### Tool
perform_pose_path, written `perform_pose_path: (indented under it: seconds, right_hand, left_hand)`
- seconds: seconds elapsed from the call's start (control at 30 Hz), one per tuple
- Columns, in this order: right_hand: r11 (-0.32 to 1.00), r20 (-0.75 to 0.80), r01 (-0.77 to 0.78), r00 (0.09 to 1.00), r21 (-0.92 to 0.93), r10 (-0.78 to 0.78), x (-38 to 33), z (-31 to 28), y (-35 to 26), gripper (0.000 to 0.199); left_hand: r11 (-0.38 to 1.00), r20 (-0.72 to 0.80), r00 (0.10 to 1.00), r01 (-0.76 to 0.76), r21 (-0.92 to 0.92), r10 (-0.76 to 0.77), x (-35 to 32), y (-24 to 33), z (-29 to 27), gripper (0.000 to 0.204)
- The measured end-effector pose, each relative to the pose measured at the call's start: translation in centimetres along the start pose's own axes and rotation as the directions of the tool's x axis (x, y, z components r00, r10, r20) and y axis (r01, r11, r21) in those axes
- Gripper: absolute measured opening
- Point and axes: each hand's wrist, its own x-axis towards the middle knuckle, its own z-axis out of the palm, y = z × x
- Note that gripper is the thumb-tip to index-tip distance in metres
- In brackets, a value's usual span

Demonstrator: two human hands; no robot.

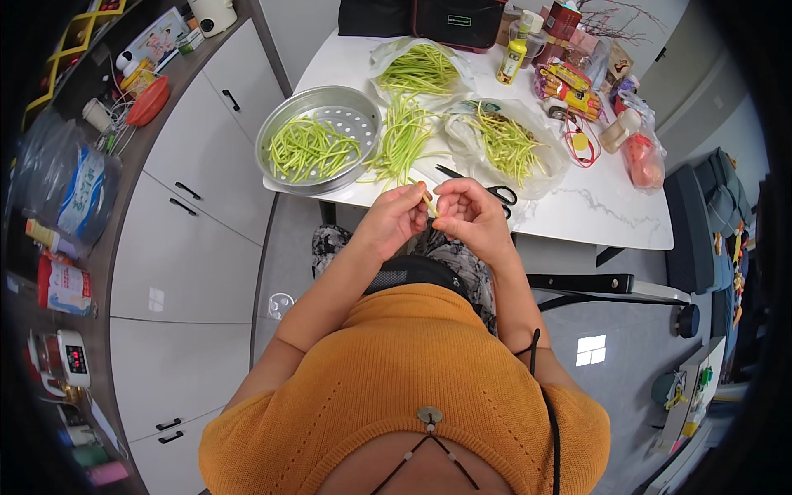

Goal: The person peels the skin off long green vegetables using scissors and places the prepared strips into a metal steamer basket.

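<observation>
Close to my body, just off the table's near edge, my left hand (391, 221) and my right hand (476, 221) meet over one thin, pale green vegetable stem (428, 201). Both hands pinch it between thumb and fingers. Beyond my left hand, a loose heap of long green stems (404, 136) lies on the white table (610, 216). To its left, a metal steamer pan with a perforated bottom (332, 106) holds shorter cut stems (309, 150). Black-handled scissors (503, 195) lie behind my right hand, partly hidden by it.
Plastic bags of stems stand at the back (421, 70) and right (505, 147). A yellow bottle (512, 59), snack packets (569, 91) and a bag of red fruit (643, 161) crowd the far right. Grey cabinets (186, 247) line the left. A black bag (458, 23) sits behind.
</observation>
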Motion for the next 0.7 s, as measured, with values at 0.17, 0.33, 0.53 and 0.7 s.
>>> perform_pose_path:
  seconds: [0.17, 0.33, 0.53, 0.7]
  right_hand:
    - [0.931, 0.080, 0.180, 0.983, -0.317, -0.163, 0.3, -0.6, 0.5, 0.025]
    - [0.876, 0.104, 0.281, 0.960, -0.393, -0.261, 0.4, -0.6, 0.4, 0.021]
    - [0.883, 0.067, 0.312, 0.949, -0.351, -0.308, 0.5, -1.1, 1.0, 0.014]
    - [0.832, -0.027, 0.276, 0.944, -0.482, -0.329, 0.4, -0.7, 0.3, 0.010]
  left_hand:
    - [1.000, 0.111, 0.994, 0.022, -0.008, -0.021, 0.4, -0.6, -1.1, 0.021]
    - [0.999, 0.093, 0.995, 0.037, 0.022, -0.039, 0.3, -0.7, -0.7, 0.023]
    - [0.993, -0.006, 0.998, 0.060, 0.101, -0.060, -0.2, -0.8, 0.7, 0.024]
    - [0.999, -0.034, 0.999, 0.016, 0.034, -0.015, -0.4, -0.3, 0.5, 0.021]
